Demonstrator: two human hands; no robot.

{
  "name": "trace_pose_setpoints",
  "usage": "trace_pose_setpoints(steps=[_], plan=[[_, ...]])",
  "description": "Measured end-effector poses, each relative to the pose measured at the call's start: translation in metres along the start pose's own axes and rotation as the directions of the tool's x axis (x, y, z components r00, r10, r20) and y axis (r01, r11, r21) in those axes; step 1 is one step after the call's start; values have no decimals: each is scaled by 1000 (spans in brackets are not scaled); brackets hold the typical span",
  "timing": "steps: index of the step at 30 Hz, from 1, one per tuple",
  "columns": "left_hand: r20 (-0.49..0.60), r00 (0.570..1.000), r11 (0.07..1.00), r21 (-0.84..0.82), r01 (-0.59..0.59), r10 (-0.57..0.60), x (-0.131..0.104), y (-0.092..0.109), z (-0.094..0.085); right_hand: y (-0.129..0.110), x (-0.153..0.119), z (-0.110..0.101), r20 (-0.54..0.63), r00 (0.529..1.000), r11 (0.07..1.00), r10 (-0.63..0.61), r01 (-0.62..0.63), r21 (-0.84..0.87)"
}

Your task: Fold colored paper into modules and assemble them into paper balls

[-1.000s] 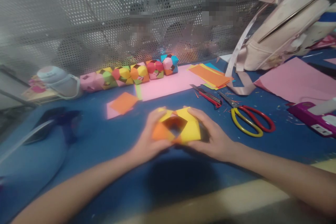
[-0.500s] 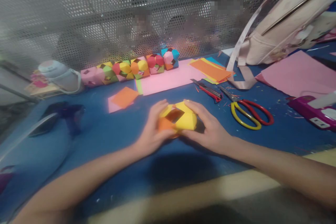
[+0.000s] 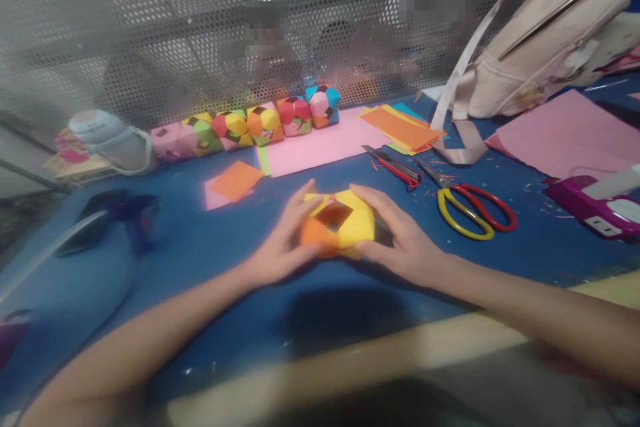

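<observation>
Between my two hands is a yellow and orange folded paper ball [image 3: 354,227] with a dark diamond-shaped opening in its top. My left hand [image 3: 285,240] is curved round its left side, thumb along the lower front. Round the right side curls my right hand [image 3: 400,233], its fingers at the upper edge and its thumb at the front. The ball's underside and far side are hidden. Beyond it, on the blue table [image 3: 200,280], lie an orange paper square [image 3: 237,181] and a pink one partly beneath it.
Several finished paper balls [image 3: 265,125] stand in a row along the perforated metal panel [image 3: 200,40]. Right of my hands lie scissors [image 3: 465,210] and a red cutter [image 3: 395,167]. A glue gun [image 3: 135,213] with its cord is at left, a purple power strip [image 3: 595,207] at right.
My thumbs have slid outward along the ball, showing more of its front. The whole view has shifted slightly; the other things on the table stay put.
</observation>
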State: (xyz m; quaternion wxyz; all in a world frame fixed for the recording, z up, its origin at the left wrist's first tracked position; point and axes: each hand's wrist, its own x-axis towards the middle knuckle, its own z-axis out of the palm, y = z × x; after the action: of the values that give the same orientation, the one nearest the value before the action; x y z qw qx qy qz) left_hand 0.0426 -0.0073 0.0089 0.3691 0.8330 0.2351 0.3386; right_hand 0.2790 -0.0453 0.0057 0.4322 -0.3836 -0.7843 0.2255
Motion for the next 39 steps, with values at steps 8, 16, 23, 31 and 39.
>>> trace_pose_setpoints(steps=[8, 16, 23, 31, 39], plan=[[6, 999, 998, -49, 38, -38, 1, -8, -9, 0, 1, -7, 42, 996, 997, 79, -80, 22], [-16, 992, 950, -292, 112, -122, 2, -6, -11, -7, 6, -15, 53, 996, 997, 76, -76, 2], [-24, 993, 928, -359, 102, -119, 4, 0, -9, -13, 8, -15, 52, 993, 994, 108, -108, -12], [-67, 995, 923, -383, 41, -72, 3, -4, -3, -17, 10, -11, 35, 986, 987, 163, -163, 6], [-114, 993, 946, -325, 1, -40, 3, -6, -2, -22, 14, -11, 61, 973, 975, 221, -221, -3]])
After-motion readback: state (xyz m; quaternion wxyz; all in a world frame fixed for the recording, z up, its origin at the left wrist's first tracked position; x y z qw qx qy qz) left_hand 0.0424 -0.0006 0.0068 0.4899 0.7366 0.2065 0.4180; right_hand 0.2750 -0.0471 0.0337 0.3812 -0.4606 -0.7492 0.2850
